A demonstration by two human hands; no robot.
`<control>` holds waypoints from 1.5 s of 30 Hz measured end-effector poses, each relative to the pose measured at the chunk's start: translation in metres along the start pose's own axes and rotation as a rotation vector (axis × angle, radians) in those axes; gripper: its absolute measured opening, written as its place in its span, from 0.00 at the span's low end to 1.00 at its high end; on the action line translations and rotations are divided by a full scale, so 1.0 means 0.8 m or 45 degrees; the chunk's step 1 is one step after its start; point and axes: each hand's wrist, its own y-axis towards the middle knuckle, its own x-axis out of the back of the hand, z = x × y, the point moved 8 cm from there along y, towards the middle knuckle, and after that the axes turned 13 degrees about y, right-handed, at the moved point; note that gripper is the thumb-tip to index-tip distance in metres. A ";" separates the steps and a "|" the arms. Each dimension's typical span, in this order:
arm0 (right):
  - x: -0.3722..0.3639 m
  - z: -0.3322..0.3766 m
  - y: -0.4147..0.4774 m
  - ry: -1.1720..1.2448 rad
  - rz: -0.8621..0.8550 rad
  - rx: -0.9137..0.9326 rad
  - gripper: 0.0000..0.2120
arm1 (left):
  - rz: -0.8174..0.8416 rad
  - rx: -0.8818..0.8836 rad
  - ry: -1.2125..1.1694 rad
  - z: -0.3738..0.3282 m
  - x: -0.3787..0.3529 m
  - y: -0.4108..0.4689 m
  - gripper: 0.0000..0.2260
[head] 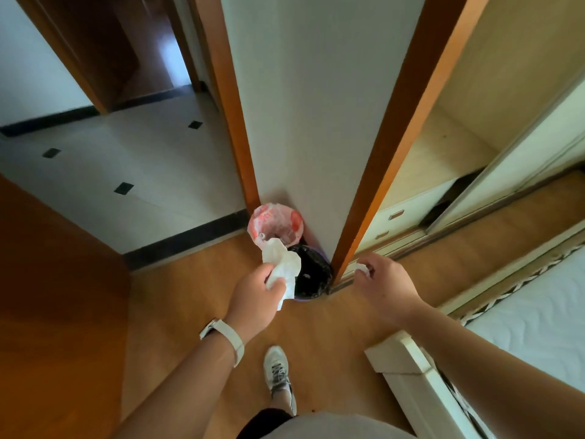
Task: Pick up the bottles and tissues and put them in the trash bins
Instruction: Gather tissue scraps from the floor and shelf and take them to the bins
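In the head view our left hand (256, 299) is gripping a tissue (282, 263) by its near end over the black bin (311, 275), and its long axis is pointing away from us toward the red bin (274, 220). Our right hand (383, 280) is pinching a small wad (362, 268) near the black bin. We are judging both light and soft, so a gentle pinch anywhere is enough.

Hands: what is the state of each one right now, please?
Left hand: closed, grips a large white tissue.
Right hand: closed, pinches a small crumpled tissue.
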 end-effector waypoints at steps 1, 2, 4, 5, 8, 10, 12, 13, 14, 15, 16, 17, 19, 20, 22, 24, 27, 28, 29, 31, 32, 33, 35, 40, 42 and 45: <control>-0.007 0.009 0.016 -0.012 0.006 -0.016 0.09 | 0.005 -0.005 -0.013 0.007 0.006 0.019 0.07; -0.015 0.018 0.032 -0.027 0.013 -0.027 0.09 | 0.023 -0.006 -0.025 0.014 0.010 0.037 0.07; -0.032 0.035 0.061 -0.063 0.026 -0.032 0.08 | 0.070 -0.007 -0.054 0.029 0.014 0.073 0.07; -0.040 0.041 0.074 -0.079 0.029 -0.030 0.08 | 0.087 -0.008 -0.063 0.035 0.015 0.090 0.08; -0.059 0.048 0.104 -0.110 0.049 -0.061 0.07 | 0.126 -0.015 -0.054 0.052 0.012 0.135 0.12; -0.069 0.044 0.117 -0.126 0.075 -0.093 0.08 | 0.163 0.007 -0.065 0.059 0.004 0.157 0.13; -0.078 0.035 0.135 -0.150 0.092 -0.118 0.09 | 0.195 0.020 -0.059 0.065 -0.006 0.176 0.12; -0.081 0.031 0.144 -0.157 0.099 -0.134 0.09 | 0.213 0.021 -0.047 0.068 -0.013 0.186 0.12; -0.084 0.027 0.154 -0.161 0.103 -0.143 0.09 | 0.227 0.023 -0.037 0.070 -0.019 0.195 0.11; -0.089 0.022 0.165 -0.165 0.107 -0.149 0.09 | 0.238 0.032 -0.028 0.074 -0.027 0.206 0.10; -0.094 0.015 0.175 -0.165 0.115 -0.153 0.09 | 0.241 0.049 -0.021 0.080 -0.036 0.217 0.09; -0.099 0.008 0.183 -0.161 0.125 -0.158 0.08 | 0.230 0.069 -0.019 0.085 -0.044 0.226 0.10; -0.113 -0.010 0.201 -0.150 0.154 -0.160 0.09 | 0.191 0.105 -0.014 0.094 -0.062 0.246 0.10; -0.121 -0.021 0.210 -0.143 0.166 -0.158 0.09 | 0.182 0.121 -0.011 0.099 -0.073 0.256 0.10; -0.141 -0.047 0.234 -0.128 0.185 -0.167 0.10 | 0.183 0.133 -0.001 0.109 -0.098 0.279 0.11; -0.169 -0.077 0.259 -0.104 0.227 -0.201 0.09 | 0.197 0.158 0.008 0.126 -0.128 0.302 0.12; -0.218 -0.129 0.300 -0.065 0.281 -0.253 0.07 | 0.238 0.212 -0.014 0.157 -0.185 0.338 0.11; -0.234 -0.149 0.312 -0.049 0.283 -0.271 0.07 | 0.254 0.210 -0.024 0.167 -0.208 0.351 0.10; -0.252 -0.171 0.323 -0.032 0.286 -0.288 0.07 | 0.275 0.204 -0.028 0.179 -0.231 0.363 0.10; -0.287 -0.218 0.343 -0.006 0.285 -0.332 0.07 | 0.319 0.167 -0.034 0.199 -0.278 0.389 0.08; -0.304 -0.240 0.351 0.000 0.287 -0.338 0.07 | 0.329 0.150 -0.036 0.210 -0.301 0.401 0.06; -0.322 -0.260 0.359 -0.001 0.296 -0.331 0.06 | 0.329 0.144 -0.037 0.221 -0.322 0.412 0.06; -0.355 -0.299 0.374 -0.014 0.327 -0.311 0.07 | 0.308 0.149 -0.046 0.245 -0.364 0.433 0.06; -0.426 -0.384 0.408 -0.050 0.372 -0.268 0.04 | 0.293 0.197 -0.012 0.305 -0.463 0.472 0.11; -0.450 -0.411 0.422 -0.081 0.391 -0.202 0.02 | 0.346 0.205 0.046 0.327 -0.501 0.484 0.09; -0.484 -0.446 0.447 -0.159 0.458 -0.098 0.01 | 0.377 0.201 0.125 0.356 -0.541 0.503 0.08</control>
